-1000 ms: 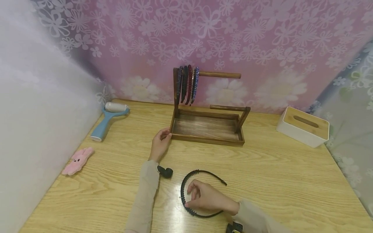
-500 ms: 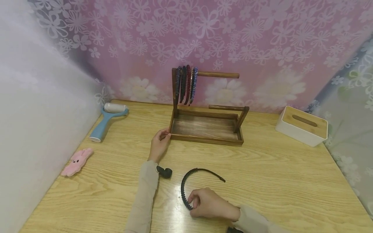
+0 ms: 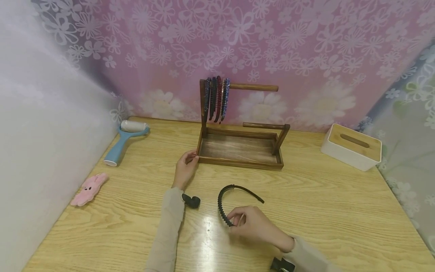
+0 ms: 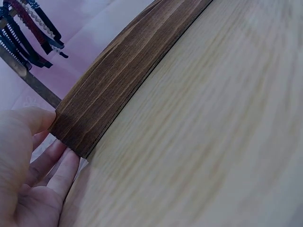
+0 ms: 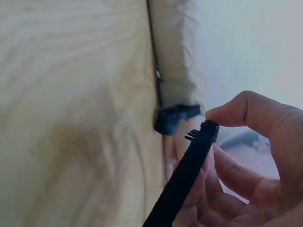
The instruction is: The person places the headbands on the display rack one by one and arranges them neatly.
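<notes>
A black toothed headband (image 3: 222, 206) is pinched between the thumb and fingers of my right hand (image 3: 253, 226), above the front of the table. Its curve faces left and one tip points right. In the right wrist view the headband (image 5: 182, 177) runs down from the thumb, with small teeth showing. My left hand (image 3: 185, 170) holds the front left corner of a dark wooden headband rack (image 3: 238, 163), thumb and fingers against the tray's end, as the left wrist view shows on the rack's wall (image 4: 104, 94). Several headbands (image 3: 217, 99) hang on the rack's upper bar.
The rack's lower bar (image 3: 265, 125) sticks out from a post on the right. A blue lint roller (image 3: 117, 149) and a pink plush toy (image 3: 89, 189) lie at the left. A white tissue box (image 3: 351, 147) with a wooden lid stands at the right, by the wall.
My right hand has taken hold of the black headband and lifted it, moving it slightly away from me and to the right. The left hand stays at the rack's corner.
</notes>
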Available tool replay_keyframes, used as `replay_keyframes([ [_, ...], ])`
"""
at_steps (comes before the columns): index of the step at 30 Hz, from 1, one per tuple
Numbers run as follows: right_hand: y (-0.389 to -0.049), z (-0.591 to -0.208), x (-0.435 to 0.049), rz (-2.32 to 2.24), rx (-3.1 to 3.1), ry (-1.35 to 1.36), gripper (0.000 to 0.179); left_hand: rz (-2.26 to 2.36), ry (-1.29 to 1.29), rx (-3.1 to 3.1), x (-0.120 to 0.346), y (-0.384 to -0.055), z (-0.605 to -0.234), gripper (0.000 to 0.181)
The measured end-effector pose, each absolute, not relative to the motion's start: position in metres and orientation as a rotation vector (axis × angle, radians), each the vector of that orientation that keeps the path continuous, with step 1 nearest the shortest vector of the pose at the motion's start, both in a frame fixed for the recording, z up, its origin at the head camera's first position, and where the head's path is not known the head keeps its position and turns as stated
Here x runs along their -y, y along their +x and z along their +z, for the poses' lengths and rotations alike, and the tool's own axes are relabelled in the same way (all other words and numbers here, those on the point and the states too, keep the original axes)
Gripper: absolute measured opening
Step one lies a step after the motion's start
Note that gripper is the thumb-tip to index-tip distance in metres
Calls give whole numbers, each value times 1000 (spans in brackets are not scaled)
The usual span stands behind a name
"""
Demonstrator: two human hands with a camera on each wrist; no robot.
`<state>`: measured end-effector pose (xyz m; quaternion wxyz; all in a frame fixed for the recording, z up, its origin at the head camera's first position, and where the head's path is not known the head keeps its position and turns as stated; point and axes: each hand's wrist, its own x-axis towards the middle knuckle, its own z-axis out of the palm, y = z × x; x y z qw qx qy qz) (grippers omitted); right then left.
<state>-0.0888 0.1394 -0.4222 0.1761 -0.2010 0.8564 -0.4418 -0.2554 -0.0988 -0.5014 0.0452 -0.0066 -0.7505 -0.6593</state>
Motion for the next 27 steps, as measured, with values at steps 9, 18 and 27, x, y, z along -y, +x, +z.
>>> replay_keyframes([
  [9,-103,-399,-164,-1377,-2479,-414,30,-1994,-18,2295,98,-256,-499,34],
  [18,-109,-386,-191,-1447,-2521,-86,38,-1979,-14,2294,97,-257,-502,33],
  [27,-115,-382,-225,-1587,-2570,111,46,-1989,-4,2300,98,-257,-503,36],
])
